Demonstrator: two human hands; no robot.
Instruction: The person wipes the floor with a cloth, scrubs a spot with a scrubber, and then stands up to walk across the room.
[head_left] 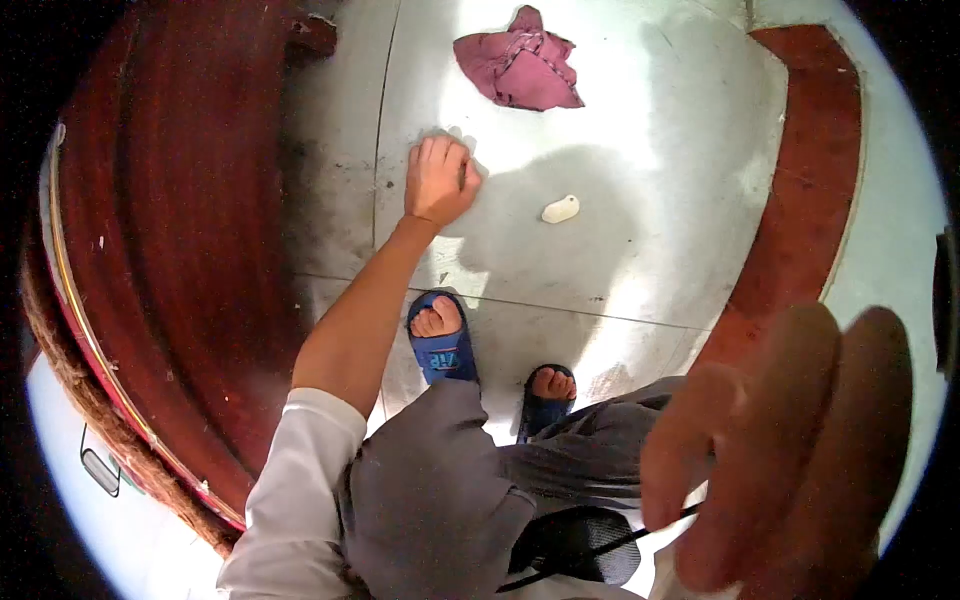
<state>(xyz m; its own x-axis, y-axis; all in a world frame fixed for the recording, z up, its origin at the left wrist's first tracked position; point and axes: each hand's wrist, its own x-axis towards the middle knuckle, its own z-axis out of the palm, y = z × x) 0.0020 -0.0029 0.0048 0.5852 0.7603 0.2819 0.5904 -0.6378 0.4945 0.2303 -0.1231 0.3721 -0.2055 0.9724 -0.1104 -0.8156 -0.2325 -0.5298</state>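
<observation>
My left hand (442,180) reaches down to the tiled floor with its fingers curled over; I cannot tell what, if anything, is under them. To its right on the floor lies a small off-white rounded piece (561,209) with a dark dot at one end. Beyond the hand is a crumpled pink cloth (522,62) with a dark patterned edging. My right hand (780,450) is raised close to the camera at the lower right, fingers stretched out, with nothing seen in it.
A dark red wooden piece of furniture (200,220) stands along the left. A reddish-brown band (810,150) runs down the floor's right side. My feet in blue slippers (440,345) are below the left hand. A black cord (600,552) crosses near my lap.
</observation>
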